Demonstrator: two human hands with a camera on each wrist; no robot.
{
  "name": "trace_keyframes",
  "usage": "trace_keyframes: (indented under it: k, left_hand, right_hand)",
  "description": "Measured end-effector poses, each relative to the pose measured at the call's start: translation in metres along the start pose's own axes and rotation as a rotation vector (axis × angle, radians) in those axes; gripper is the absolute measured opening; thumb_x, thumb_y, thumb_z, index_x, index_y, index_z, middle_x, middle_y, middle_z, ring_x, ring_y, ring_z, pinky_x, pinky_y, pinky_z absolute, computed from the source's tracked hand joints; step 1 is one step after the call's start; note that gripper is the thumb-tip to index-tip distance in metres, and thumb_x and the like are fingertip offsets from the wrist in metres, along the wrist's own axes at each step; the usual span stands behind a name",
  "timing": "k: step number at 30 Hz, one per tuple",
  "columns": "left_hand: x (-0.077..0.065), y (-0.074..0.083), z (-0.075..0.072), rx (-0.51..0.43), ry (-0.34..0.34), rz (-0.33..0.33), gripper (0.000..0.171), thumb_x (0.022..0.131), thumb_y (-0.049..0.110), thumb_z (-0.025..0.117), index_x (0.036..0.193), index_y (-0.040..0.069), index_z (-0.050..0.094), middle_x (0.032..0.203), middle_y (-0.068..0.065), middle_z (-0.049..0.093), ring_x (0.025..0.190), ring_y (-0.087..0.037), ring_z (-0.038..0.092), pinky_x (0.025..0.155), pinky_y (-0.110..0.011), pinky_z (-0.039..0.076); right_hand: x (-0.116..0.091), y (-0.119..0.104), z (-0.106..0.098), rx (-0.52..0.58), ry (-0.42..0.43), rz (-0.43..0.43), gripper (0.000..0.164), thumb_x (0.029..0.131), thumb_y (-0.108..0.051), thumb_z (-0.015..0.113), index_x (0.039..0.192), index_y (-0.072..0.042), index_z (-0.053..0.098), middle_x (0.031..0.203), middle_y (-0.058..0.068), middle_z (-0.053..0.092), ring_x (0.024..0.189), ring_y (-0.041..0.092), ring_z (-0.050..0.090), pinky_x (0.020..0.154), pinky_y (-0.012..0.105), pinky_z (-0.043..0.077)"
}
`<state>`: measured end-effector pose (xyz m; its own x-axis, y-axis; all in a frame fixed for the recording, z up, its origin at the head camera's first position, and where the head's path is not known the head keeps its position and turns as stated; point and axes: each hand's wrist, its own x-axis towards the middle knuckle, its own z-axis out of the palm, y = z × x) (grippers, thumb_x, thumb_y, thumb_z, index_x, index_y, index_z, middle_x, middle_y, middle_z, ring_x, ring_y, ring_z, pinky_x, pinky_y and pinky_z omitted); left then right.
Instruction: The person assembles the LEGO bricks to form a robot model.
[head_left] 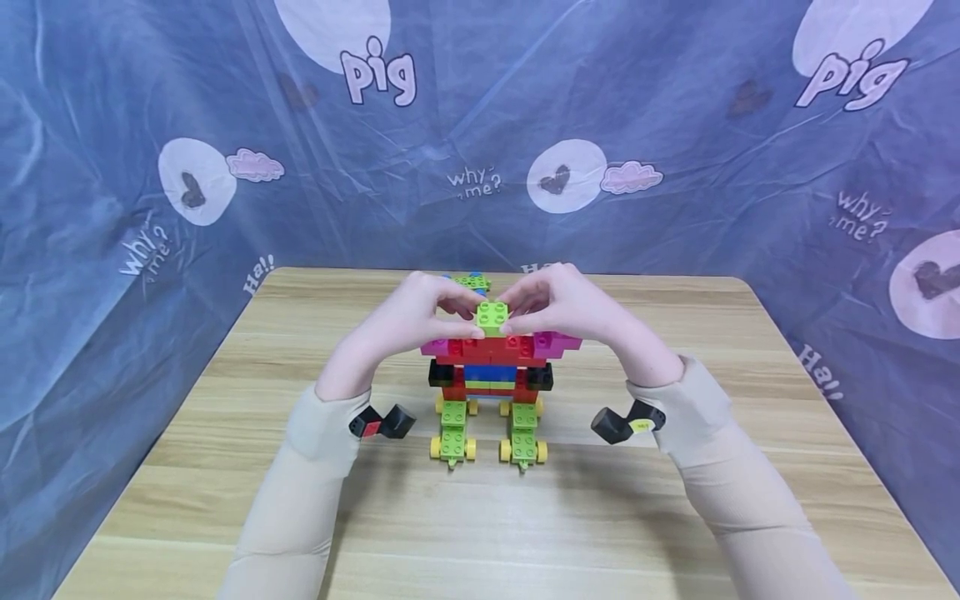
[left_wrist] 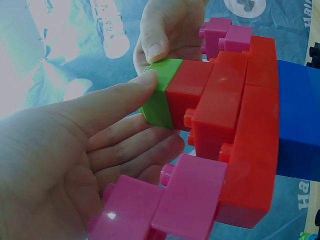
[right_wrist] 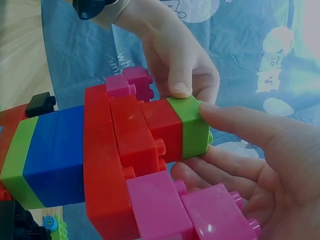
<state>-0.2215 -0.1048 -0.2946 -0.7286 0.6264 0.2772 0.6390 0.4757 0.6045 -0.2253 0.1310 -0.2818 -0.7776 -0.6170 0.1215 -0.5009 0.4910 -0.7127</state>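
Observation:
A lime-green toy building brick (head_left: 492, 315) sits at the top of a built figure, on a red brick (left_wrist: 188, 82). My left hand (head_left: 412, 315) pinches the green brick from the left, thumb in front and fingers behind. From the opposite side my right hand (head_left: 576, 307) pinches the same brick in a like way. Below are wide red bricks (right_wrist: 107, 165), with stepped pink bricks (left_wrist: 187, 192) at both sides. Farther down come blue bricks (head_left: 490, 372), black bricks (head_left: 440, 374) at the sides, and two green wheeled bases (head_left: 453, 442) with yellow wheels.
Behind the figure stands another green piece with blue parts (head_left: 474, 282), partly hidden by my left hand. The wooden table (head_left: 675, 500) ends at a blue printed cloth (head_left: 480, 108). A black wrist camera (head_left: 386, 422) juts inward from the left sleeve, another (head_left: 626, 422) from the right.

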Motion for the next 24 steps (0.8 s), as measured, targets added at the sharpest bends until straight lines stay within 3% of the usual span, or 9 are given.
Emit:
trace_keyframes:
  k: [11, 17, 24]
  left_hand:
    - [0.0009, 0.0034, -0.0038, -0.006, -0.037, -0.027, 0.039, 0.081, 0.021, 0.079, 0.115, 0.006, 0.07, 0.105, -0.005, 0.073, 0.095, -0.017, 0.067, 0.088, -0.039, 0.053]
    - [-0.0005, 0.0003, -0.0025, 0.025, -0.022, 0.016, 0.04, 0.082, 0.02, 0.078, 0.118, 0.005, 0.068, 0.107, -0.006, 0.072, 0.099, -0.019, 0.066, 0.094, -0.037, 0.051]
    - [-0.0024, -0.0021, -0.0004, 0.061, -0.01, 0.051, 0.046, 0.081, 0.021, 0.078, 0.121, 0.003, 0.065, 0.108, -0.008, 0.071, 0.099, -0.019, 0.066, 0.088, -0.035, 0.054]
  right_hand:
    - [-0.0032, 0.0035, 0.0029, -0.011, 0.024, -0.05, 0.035, 0.081, -0.012, 0.076, 0.112, 0.0, 0.069, 0.1, 0.012, 0.073, 0.089, 0.021, 0.069, 0.082, 0.035, 0.057]
    - [-0.0045, 0.0035, 0.004, -0.034, 0.034, -0.059, 0.039, 0.082, -0.013, 0.076, 0.116, 0.0, 0.067, 0.104, 0.013, 0.072, 0.091, 0.022, 0.069, 0.084, 0.038, 0.056]
    - [-0.0053, 0.0031, 0.0059, -0.061, 0.046, -0.063, 0.042, 0.079, -0.014, 0.079, 0.117, 0.001, 0.066, 0.105, 0.014, 0.072, 0.092, 0.024, 0.07, 0.086, 0.043, 0.056]
